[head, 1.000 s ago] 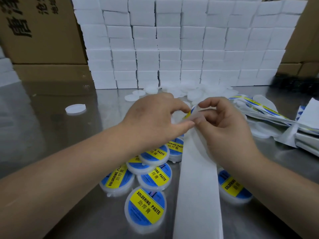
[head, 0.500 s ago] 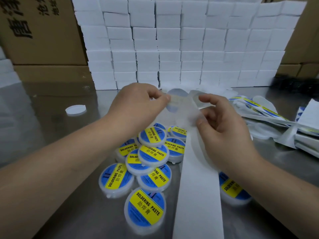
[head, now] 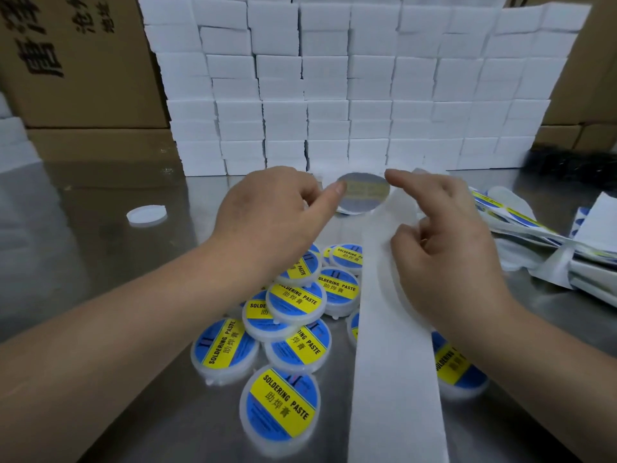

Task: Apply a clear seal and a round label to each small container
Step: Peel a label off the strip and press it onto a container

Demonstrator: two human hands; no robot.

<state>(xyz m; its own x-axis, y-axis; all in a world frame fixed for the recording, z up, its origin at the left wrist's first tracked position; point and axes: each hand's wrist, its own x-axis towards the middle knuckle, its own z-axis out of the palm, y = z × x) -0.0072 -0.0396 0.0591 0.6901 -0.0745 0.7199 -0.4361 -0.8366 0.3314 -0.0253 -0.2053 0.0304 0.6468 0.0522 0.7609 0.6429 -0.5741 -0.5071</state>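
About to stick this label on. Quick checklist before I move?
1. Is the label off the strip: ok, it looks clear of it.
2. Grip of the left hand: ok, fingertips pinch the label's left edge.
3. Is the label flat: ok, it shows as a full round, no folds.
4. Is the right hand on the strip: ok, it holds it, forefinger out toward the label.
5. Bare container ready: cannot tell; a white round piece lies far left on the table, container or lid unclear.
6. Clear seal on it: cannot tell.
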